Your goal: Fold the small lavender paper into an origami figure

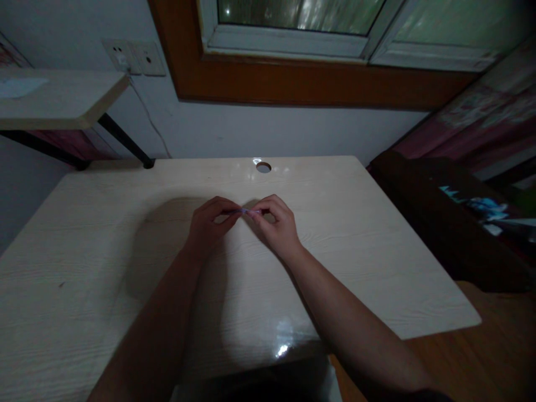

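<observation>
Left hand (213,220) clamped on one end of a thin purple strip (244,211), right hand (277,220) clamped on the other end, strip over the desk (347,240), nearer far edge than near edge, hole (263,167) beyond, just inside far edge.

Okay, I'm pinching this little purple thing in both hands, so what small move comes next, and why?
Perhaps slide your right hand slightly outward while the left hand holds on: both pinch the little purple thing close together, with only a short bit showing between them.
</observation>
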Motion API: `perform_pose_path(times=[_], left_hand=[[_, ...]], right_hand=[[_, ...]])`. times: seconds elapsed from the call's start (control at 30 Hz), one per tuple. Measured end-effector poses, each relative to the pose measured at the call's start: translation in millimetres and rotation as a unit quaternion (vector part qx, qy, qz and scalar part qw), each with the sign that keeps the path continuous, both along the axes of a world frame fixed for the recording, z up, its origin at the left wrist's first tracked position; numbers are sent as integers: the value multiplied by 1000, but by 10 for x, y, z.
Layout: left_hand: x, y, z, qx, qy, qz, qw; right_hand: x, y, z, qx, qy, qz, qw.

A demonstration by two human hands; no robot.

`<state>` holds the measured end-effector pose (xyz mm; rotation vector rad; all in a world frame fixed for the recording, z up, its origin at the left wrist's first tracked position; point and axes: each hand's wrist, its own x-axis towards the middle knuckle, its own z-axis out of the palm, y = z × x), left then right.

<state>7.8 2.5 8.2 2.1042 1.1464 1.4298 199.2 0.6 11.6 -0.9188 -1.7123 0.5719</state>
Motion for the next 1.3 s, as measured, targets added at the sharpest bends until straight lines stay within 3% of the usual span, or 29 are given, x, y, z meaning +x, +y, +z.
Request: perform_pose_path(times=[0.3,0.7,0.87,1.3], left_hand=[[4,12,-7,24,-1,-28,999],[-4,25,-28,-13,-9,-51,999],[8,38,-31,-17,-3,-41,999],[-7,53,-50,-68,-68,-17,995]], right_hand=[[-8,2,-1,-13,3,48,999],[-22,-10,19,-25,8,37,999],[-19,6,7,-25,-1,59,998],[-17,19,-35,-48,17,23,998]])
